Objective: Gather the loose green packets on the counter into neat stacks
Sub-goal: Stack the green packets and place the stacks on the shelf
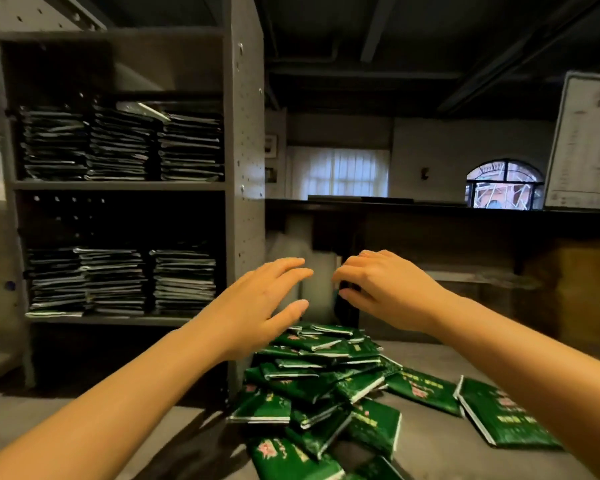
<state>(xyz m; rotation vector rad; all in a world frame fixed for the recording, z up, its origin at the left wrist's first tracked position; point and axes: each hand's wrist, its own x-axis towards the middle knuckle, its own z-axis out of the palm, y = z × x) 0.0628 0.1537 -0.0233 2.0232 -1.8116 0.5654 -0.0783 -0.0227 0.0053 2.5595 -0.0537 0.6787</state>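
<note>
The grey shelving fills the left of the frame, and its two shelves already carry squared stacks of dark packets; below it, across the bottom, lies the grey counter; on the counter at lower centre sits the untidy heap of green packets, overlapping and lying at every angle, so no shared long axis can be read; the outlying packet at lower right lies flat, apart from the heap, its long axis running from upper left to lower right; above the far end of the heap hang the left hand, fingers spread nearly straight and holding nothing, and the right hand, fingers bent downward, whether round anything I cannot tell; the gathering looks barely begun; the next move likely calls for both hands to drop, cup the heap from either side, and turn the packets to one direction before squaring their edges.
</note>
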